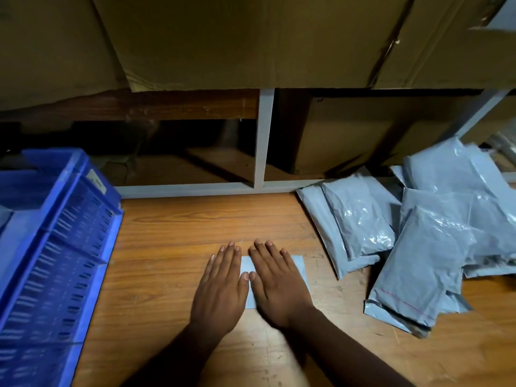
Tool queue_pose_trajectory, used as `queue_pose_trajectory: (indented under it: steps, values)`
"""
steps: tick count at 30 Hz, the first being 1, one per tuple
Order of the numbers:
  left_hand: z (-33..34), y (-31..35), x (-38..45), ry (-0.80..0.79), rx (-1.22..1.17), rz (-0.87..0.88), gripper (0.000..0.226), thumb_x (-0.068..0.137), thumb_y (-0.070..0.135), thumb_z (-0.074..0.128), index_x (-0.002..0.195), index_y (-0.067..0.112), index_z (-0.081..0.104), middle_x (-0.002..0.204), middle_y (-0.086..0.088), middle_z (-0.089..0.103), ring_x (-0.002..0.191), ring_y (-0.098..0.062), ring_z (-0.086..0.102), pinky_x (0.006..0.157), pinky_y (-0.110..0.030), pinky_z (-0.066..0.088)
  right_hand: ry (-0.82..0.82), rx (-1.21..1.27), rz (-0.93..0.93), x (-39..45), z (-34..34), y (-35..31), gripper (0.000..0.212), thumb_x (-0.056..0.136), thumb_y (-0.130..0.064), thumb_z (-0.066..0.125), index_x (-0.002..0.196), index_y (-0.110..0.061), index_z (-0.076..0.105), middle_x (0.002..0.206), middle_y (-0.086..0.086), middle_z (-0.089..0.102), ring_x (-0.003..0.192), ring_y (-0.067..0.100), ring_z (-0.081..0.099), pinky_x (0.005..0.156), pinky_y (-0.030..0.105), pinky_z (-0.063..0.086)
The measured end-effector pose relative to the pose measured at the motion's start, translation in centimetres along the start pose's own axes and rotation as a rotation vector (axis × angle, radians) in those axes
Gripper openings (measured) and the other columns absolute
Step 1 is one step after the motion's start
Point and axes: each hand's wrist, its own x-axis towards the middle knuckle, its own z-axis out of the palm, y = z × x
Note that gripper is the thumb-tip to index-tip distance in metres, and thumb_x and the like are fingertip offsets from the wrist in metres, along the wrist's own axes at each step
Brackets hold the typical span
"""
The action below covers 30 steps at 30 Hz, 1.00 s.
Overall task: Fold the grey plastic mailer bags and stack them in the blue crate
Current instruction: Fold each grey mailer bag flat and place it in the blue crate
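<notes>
Both hands flat, left hand (pixel 220 291) and right hand (pixel 276 286) pressing folded mailer (pixel 300 265), mostly hidden, grip wide, blue crate (pixel 55 247) cut off

A: Which surface fills the foreground?
B: A wooden bench (pixel 178 247) with an orange-brown grain running left to right; small scuffs mark its near right part.

A: What stands behind its far edge?
B: A pale grey frame: a horizontal rail (pixel 190 189) along the bench's far edge, and an upright post (pixel 264 135) rising from it near the centre.

A: And above the rail?
B: Large cardboard boxes (pixel 245 40) span the top of the view, their lower edges overhanging dark openings. A brown wooden board (pixel 139 104) lies under the left boxes. A further cardboard box (pixel 363 135) sits in the opening right of the post.
</notes>
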Motion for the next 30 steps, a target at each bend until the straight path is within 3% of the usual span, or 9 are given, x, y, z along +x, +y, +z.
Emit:
queue_pose_trajectory:
  steps: [3, 9, 12, 20, 22, 25, 27, 30]
  values:
    - [0.3, -0.3, -0.3, 0.009, -0.022, -0.017, 0.071, 0.108, 0.052, 0.008, 0.159, 0.010, 0.035, 0.167, -0.005, 0.029, 0.155, -0.021, 0.027, 0.126, -0.044, 0.027, 0.026, -0.054, 0.051, -1.8, -0.1, 2.1, 0.068, 0.109, -0.059, 0.017, 0.166, -0.022, 0.009, 0.173, -0.002, -0.002, 0.160, 0.017, -0.007, 0.129, 0.041, -0.001]
    - [0.7, -0.3, -0.3, 0.009, -0.005, -0.014, 0.068, 0.108, 0.048, 0.012, 0.160, 0.008, 0.030, 0.168, -0.007, 0.027, 0.157, -0.022, 0.020, 0.128, -0.043, 0.020, -0.005, -0.061, 0.032, -1.6, 0.1, 2.5, 0.070, 0.109, -0.058, 0.015, 0.166, -0.018, 0.007, 0.174, 0.002, -0.003, 0.160, 0.020, -0.010, 0.129, 0.046, 0.002]
    - [0.7, -0.4, -1.2, 0.005, 0.010, -0.064, 0.067, 0.108, 0.049, 0.015, 0.163, 0.011, 0.023, 0.170, -0.003, 0.020, 0.158, -0.018, 0.013, 0.129, -0.037, 0.008, -0.001, -0.044, 0.054, -3.1, 0.0, 3.5, 0.070, 0.109, -0.057, 0.012, 0.166, -0.018, 0.002, 0.174, -0.001, -0.006, 0.159, 0.017, -0.012, 0.130, 0.044, 0.002]
    - [0.0, 0.2, -2.2, -0.066, -0.025, -0.162, 0.081, 0.102, 0.062, -0.004, 0.165, 0.015, 0.015, 0.172, 0.001, 0.008, 0.159, -0.014, 0.003, 0.128, -0.034, -0.004, -0.018, -0.032, 0.100, -4.2, -0.1, 4.2, 0.070, 0.108, -0.054, 0.011, 0.166, -0.017, 0.003, 0.173, -0.001, -0.006, 0.159, 0.018, -0.012, 0.129, 0.046, 0.003]
    - [-1.2, 0.3, -1.9, -0.094, -0.111, -0.172, 0.081, 0.101, 0.066, 0.007, 0.165, 0.016, 0.018, 0.172, 0.001, 0.010, 0.159, -0.015, 0.005, 0.128, -0.034, -0.003, -0.054, 0.030, 0.092, -4.1, -1.4, 4.5, 0.070, 0.108, -0.057, 0.013, 0.166, -0.020, 0.005, 0.173, -0.002, -0.004, 0.160, 0.017, -0.008, 0.129, 0.046, 0.008]
    - [-3.2, -0.4, -0.4, -0.056, -0.237, -0.209, 0.072, 0.097, 0.061, 0.051, 0.156, 0.021, 0.040, 0.158, 0.000, 0.043, 0.148, -0.021, 0.033, 0.125, -0.037, 0.018, -0.002, 0.002, 0.102, -2.9, -3.8, 5.3, 0.072, 0.106, -0.061, 0.027, 0.164, -0.018, 0.022, 0.169, 0.004, 0.028, 0.154, 0.025, 0.029, 0.121, 0.045, 0.033]
    - [-4.7, -0.9, 1.0, -0.111, -0.258, -0.243, 0.069, 0.089, 0.060, 0.067, 0.147, 0.025, 0.052, 0.138, 0.004, 0.058, 0.133, -0.022, 0.047, 0.116, -0.039, 0.028, -0.038, -0.076, 0.073, -1.5, -5.2, 5.4, 0.077, 0.100, -0.062, 0.040, 0.161, -0.015, 0.030, 0.156, 0.008, 0.046, 0.139, 0.031, 0.046, 0.105, 0.045, 0.048]
    - [-6.7, -1.3, 2.3, -0.256, -0.301, -0.251, 0.044, 0.079, 0.053, 0.082, 0.117, 0.033, 0.071, 0.111, 0.010, 0.060, 0.112, -0.016, 0.053, 0.102, -0.038, 0.039, -0.136, 0.034, 0.095, 0.1, -6.3, 5.3, 0.069, 0.092, -0.048, 0.069, 0.149, -0.017, 0.048, 0.125, 0.006, 0.057, 0.122, 0.031, 0.051, 0.092, 0.042, 0.050]
